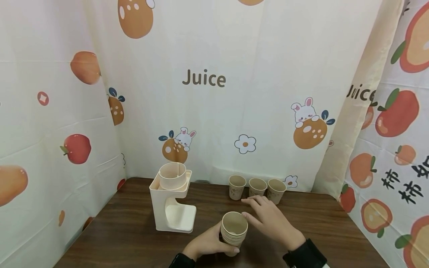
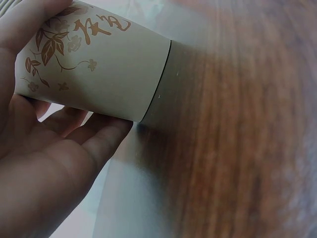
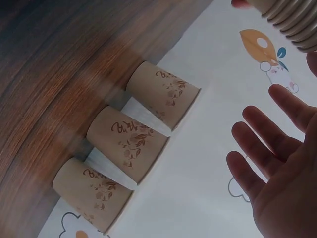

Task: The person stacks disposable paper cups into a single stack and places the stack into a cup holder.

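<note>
My left hand [image 1: 210, 242] grips a stack of nested paper cups [image 1: 234, 227] low over the near middle of the table. The left wrist view shows the lowest cup [image 2: 99, 59], beige with brown leaves and lettering, fingers and thumb around it. To the right of the stack my right hand [image 1: 273, 222] reaches out with fingers extended, its thumb close to the top rim. The right wrist view has this hand [image 3: 285, 158] holding nothing, palm in sight, near the stack's ridged rims [image 3: 294, 22].
Three single paper cups [image 1: 236, 187] stand upright in a row by the back curtain [image 1: 214, 111]. At the left is a cream cup-shaped dispenser stand [image 1: 161, 208] with a round holder [image 1: 172, 176] on top. All rest on a dark wooden table [image 1: 127, 230].
</note>
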Motion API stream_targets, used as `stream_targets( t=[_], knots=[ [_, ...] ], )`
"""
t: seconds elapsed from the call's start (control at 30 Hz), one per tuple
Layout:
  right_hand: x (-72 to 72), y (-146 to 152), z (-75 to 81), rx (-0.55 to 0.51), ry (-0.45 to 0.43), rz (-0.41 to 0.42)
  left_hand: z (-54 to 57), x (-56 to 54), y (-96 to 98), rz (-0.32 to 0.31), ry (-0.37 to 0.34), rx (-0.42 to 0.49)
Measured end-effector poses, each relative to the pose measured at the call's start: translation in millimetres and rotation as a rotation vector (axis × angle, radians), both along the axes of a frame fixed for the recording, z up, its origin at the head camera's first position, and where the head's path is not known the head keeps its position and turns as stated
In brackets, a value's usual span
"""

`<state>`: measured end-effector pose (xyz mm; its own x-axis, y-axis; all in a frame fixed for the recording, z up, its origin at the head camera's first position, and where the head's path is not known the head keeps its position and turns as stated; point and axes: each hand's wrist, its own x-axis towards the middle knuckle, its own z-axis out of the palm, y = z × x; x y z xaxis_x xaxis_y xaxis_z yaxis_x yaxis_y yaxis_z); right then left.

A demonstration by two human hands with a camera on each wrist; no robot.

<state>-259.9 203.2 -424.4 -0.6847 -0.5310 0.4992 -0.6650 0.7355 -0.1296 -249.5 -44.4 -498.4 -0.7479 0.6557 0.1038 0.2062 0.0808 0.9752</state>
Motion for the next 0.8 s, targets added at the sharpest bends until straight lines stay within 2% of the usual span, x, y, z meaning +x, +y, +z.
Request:
stream_targets(
  t=[0.3,0.53,0.8],
  knots=[
    [-14.0,0.1,-4.0,-0.008,-0.046,-0.014,-0.3,-0.8,1.4,-0.009,0.001,0.015],
    [-25.5,-3.4,-5.1,-0.019,-0.045,-0.014,-0.3,-2.0,1.6,-0.010,-0.001,0.039],
    [-41.1,-11.5,-7.5,-0.051,-0.119,-0.040,-0.5,-0.9,1.1,-0.015,-0.002,0.047]
  ],
)
